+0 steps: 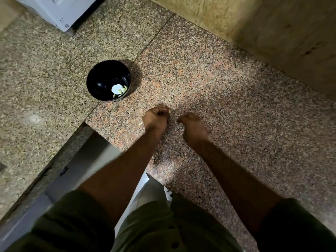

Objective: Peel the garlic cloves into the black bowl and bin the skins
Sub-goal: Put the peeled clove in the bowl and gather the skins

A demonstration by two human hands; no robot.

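Observation:
The black bowl (101, 77) stands on the granite counter to the upper left of my hands, with a few pale peeled garlic cloves (121, 90) at its bottom. My left hand (155, 119) is curled into a fist just above the counter, and a small pale bit of garlic (169, 111) peeks out at its right edge. A short gap to the right, my right hand (192, 126) has its fingertips bunched together and pointing at the left hand. The blur hides whether they pinch anything. A thin pale sliver (140, 124) lies on the counter by the left hand.
The speckled granite counter (227, 106) runs on to the right, up to a beige wall (272, 24). A white appliance (60, 11) stands at the top left. Below the counter's front edge there is a white bag-like thing (145, 188) between my arms.

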